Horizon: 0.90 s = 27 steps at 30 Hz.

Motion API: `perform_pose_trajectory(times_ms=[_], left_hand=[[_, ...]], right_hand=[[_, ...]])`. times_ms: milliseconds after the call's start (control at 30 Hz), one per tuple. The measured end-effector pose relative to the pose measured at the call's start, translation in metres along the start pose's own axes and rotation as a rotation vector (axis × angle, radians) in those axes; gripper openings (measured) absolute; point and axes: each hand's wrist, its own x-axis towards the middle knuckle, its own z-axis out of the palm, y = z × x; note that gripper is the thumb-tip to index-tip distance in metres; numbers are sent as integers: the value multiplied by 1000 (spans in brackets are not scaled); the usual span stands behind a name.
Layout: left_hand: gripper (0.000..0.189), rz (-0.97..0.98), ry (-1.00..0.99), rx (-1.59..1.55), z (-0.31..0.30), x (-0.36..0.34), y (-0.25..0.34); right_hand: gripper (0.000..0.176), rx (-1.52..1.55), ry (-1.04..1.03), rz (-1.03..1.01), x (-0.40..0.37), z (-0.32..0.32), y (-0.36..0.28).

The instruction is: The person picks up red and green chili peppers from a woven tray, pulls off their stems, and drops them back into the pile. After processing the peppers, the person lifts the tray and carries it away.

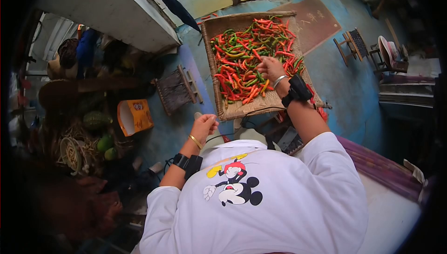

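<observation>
A rectangular woven tray point(208, 63) holds a heap of red, green and orange chili peppers point(237, 53). Over the right part of the heap is my right hand point(271, 68), its fingers bent and pressed together; a red pepper shows at the fingertips. My left hand point(204, 127) is held in front of my body, outside the tray's near left corner, with the fingers curled. What it holds, if anything, is too small to make out.
Left of the tray stand a small folding stool point(174, 91) and an orange box point(135, 116). A reddish mat point(316, 25) lies behind the tray on the right, near another stool point(352, 45). A dark umbrella point(174, 7) leans at the upper left.
</observation>
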Motion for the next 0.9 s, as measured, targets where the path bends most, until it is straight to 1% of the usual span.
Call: perform_pose_trajectory(times_ms=[33, 100, 167, 233, 333, 467, 533, 633, 667, 733, 767, 833, 867, 900], left_hand=[[13, 0, 5, 7, -1, 0, 0], [13, -9, 11, 5, -2, 1, 0], [13, -18, 17, 7, -4, 3, -1], [14, -25, 12, 38, -7, 8, -3], [13, -35, -3, 45, -3, 8, -1], [13, -50, -14, 94, 3, 10, 1], [13, -47, -10, 127, 5, 11, 0], [12, -35, 3, 187, 5, 12, -4], [12, -32, 3, 191, 3, 14, -8], [11, 6, 22, 302, -7, 20, -21], [11, 7, 23, 305, -14, 25, -30], [14, 115, 50, 413, -29, 33, -48], [14, 117, 56, 413, -37, 36, -56], [15, 144, 71, 580, -44, 38, -60]], right_hand=[[23, -42, -35, 58, -6, -5, 26], [29, -142, -54, 206, -38, -12, 62], [25, -139, -39, 349, -69, -21, 98], [21, -202, -31, 496, -93, -31, 124], [17, -148, -7, 549, -119, -42, 142], [17, -198, -4, 533, -122, -46, 140], [18, -235, -35, 460, -114, -45, 135], [18, -266, -56, 427, -103, -43, 132], [20, -263, -23, 408, -101, -41, 132], [20, -261, -19, 411, -97, -39, 134], [19, -264, -13, 419, -96, -39, 137], [19, -295, -30, 426, -95, -42, 149], [19, -329, -45, 432, -94, -44, 155], [19, -330, -52, 430, -95, -46, 160]])
